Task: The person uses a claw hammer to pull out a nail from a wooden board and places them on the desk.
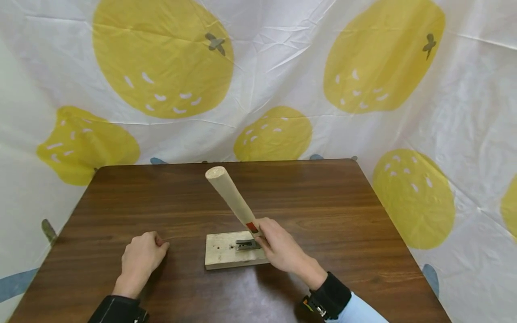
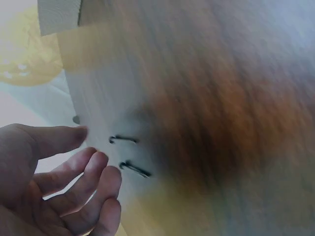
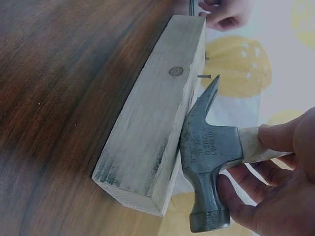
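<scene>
My right hand [image 1: 282,249] grips a claw hammer [image 1: 232,199] low on its wooden handle, close to the head. The handle slants up and to the left, with a red label above the fingers. In the right wrist view the steel head [image 3: 209,147] lies along a pale wooden board [image 3: 142,123], its claw pointing at a nail [image 3: 204,76] that stands out of the board. The claw tip is close beside the nail. Left of the board, my left hand [image 1: 141,255] rests on the table, fingers loosely curled and holding nothing. Two small dark nail-like pieces [image 2: 135,169] show beyond its fingertips.
The board lies flat on a dark brown wooden table [image 1: 323,202], with small holes in its upper face. A white cloth [image 1: 278,40] printed with yellow fruit hangs behind and at both sides of the table.
</scene>
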Available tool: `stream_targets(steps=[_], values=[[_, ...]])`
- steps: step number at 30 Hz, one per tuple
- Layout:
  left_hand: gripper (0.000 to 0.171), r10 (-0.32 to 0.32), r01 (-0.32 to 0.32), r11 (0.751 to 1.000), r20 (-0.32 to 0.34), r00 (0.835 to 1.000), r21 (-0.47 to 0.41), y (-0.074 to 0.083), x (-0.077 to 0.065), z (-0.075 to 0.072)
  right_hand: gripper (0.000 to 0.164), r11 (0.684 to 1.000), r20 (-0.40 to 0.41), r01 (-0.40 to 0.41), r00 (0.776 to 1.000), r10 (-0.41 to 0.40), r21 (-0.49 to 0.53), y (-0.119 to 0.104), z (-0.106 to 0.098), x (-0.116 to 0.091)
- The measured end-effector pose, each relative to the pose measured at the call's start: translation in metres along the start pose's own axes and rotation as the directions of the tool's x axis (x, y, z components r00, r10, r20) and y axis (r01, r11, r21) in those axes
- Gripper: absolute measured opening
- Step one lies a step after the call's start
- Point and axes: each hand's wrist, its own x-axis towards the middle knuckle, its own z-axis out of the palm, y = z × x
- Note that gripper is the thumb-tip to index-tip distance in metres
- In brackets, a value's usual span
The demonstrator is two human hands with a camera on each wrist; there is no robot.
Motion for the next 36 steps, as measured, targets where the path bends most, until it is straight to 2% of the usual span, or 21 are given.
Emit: stream_targets(steps=[2, 6, 9, 15, 17, 19, 21, 25, 27, 29, 31, 34, 36], values=[[0.019, 0.028, -0.028, 1.0, -0.035, 0.999, -0.013, 0.004, -0.001, 0.0, 0.029, 1.0, 0.006, 0.006, 1.0, -0.006, -0.007, -0.001, 0.0, 0.001], [0.015, 0.124, -0.127, 0.991, -0.075, 0.989, -0.038, 0.013, -0.001, 0.003, 0.032, 1.0, 0.011, 0.012, 1.0, -0.012, -0.024, -0.002, 0.0, 0.001], [0.011, 0.197, -0.202, 0.979, -0.106, 0.975, -0.036, 0.019, 0.0, 0.007, 0.032, 0.999, 0.009, 0.012, 1.0, -0.011, -0.03, -0.002, 0.0, 0.001], [0.007, 0.269, -0.277, 0.96, -0.143, 0.952, -0.035, 0.031, 0.0, 0.014, 0.032, 1.0, 0.011, 0.004, 1.0, -0.004, -0.031, -0.003, 0.0, 0.002], [0.006, 0.312, -0.323, 0.946, -0.16, 0.936, -0.043, 0.035, 0.0, 0.016, 0.033, 0.999, 0.011, 0.007, 1.0, -0.007, -0.036, -0.003, 0.001, 0.003], [0.005, 0.372, -0.387, 0.921, -0.183, 0.91, -0.05, 0.039, -0.001, 0.02, 0.033, 0.999, 0.013, 0.014, 1.0, -0.013, -0.044, -0.004, 0.002, 0.004], [0.006, 0.438, -0.459, 0.886, -0.208, 0.875, -0.065, 0.042, -0.002, 0.023, 0.032, 0.998, 0.016, 0.023, 1.0, -0.022, -0.052, -0.004, 0.002, 0.005], [0.015, 0.566, -0.603, 0.793, -0.256, 0.784, -0.09, 0.05, -0.005, 0.03, 0.031, 0.997, 0.026, 0.042, 0.999, -0.04, -0.065, -0.004, 0.001, 0.008], [0.021, 0.63, -0.667, 0.738, -0.25, 0.735, -0.102, 0.054, -0.007, 0.034, 0.032, 0.996, 0.031, 0.047, 0.998, -0.045, -0.069, -0.004, 0.001, 0.009], [0.028, 0.683, -0.715, 0.69, -0.223, 0.695, -0.116, 0.059, -0.01, 0.039, 0.031, 0.996, 0.034, 0.05, 0.998, -0.048, -0.071, -0.004, 0.001, 0.009], [0.038, 0.719, -0.741, 0.661, -0.182, 0.671, -0.122, 0.062, -0.013, 0.045, 0.031, 0.996, 0.037, 0.053, 0.998, -0.051, -0.074, -0.004, 0.001, 0.01], [0.052, 0.748, -0.759, 0.639, -0.133, 0.651, -0.122, 0.064, -0.018, 0.053, 0.03, 0.995, 0.041, 0.058, 0.998, -0.055, -0.079, -0.004, 0.002, 0.01], [0.058, 0.772, -0.782, 0.614, -0.127, 0.623, -0.105, 0.065, -0.02, 0.058, 0.031, 0.995, 0.047, 0.06, 0.997, -0.056, -0.083, -0.004, 0.002, 0.011]])
